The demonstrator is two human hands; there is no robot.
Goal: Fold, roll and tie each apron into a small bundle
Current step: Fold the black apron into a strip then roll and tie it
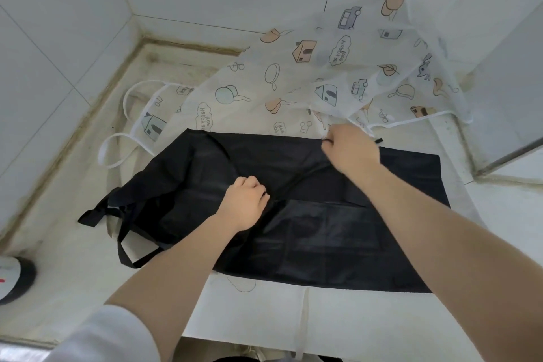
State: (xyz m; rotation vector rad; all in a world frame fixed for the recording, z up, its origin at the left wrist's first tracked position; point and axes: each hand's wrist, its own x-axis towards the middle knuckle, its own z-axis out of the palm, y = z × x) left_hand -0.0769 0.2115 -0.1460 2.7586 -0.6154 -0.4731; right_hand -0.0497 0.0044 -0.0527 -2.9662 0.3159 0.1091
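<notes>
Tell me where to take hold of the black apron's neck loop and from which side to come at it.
Grip the neck loop at its rounded near end, probably coming from the left. There the strap lies alone on the pale counter, off the black apron, so fingers can likely slide under it without catching the folded body. Both the left hand and right hand are pinching apron fabric now.

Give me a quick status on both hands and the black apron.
Left hand grips a fold mid-apron. Right hand pinches the far edge. Black apron spread flat, not yet rolled. Printed white apron lies behind, partly underneath.
</notes>
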